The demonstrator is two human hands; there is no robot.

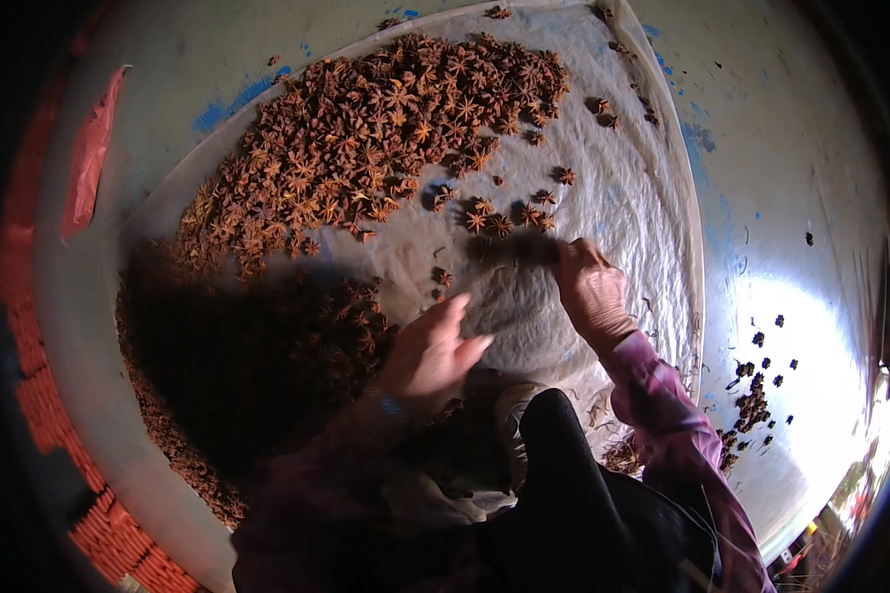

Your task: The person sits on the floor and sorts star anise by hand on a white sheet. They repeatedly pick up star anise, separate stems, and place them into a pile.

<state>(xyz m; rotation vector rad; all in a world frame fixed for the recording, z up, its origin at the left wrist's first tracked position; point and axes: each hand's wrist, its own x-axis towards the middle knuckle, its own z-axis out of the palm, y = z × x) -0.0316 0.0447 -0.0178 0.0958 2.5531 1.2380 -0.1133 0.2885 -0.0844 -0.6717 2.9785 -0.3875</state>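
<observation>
A broad heap of dried star anise point(371, 133) covers the far and left parts of a pale plastic sheet point(630, 193). My left hand point(430, 352) hovers blurred at the heap's near right edge, thumb and fingers apart with nothing seen between them. My right hand point(592, 285) is low over the sheet, fingers curled down and away, so what they may hold is hidden. Just beyond it, several loose star anise pods point(500, 224) lie in a small cluster. A single pod point(443, 277) and small bits rest above my left fingertips. Deep shadow hides much of the near left heap.
Beneath the sheet is a pale tabletop point(771, 170) with blue paint stains. Dark pods point(753, 406) are scattered at the right in bright light. A red plastic scrap point(95, 159) lies at the left, and stacked red-orange material point(130, 541) lines the left rim.
</observation>
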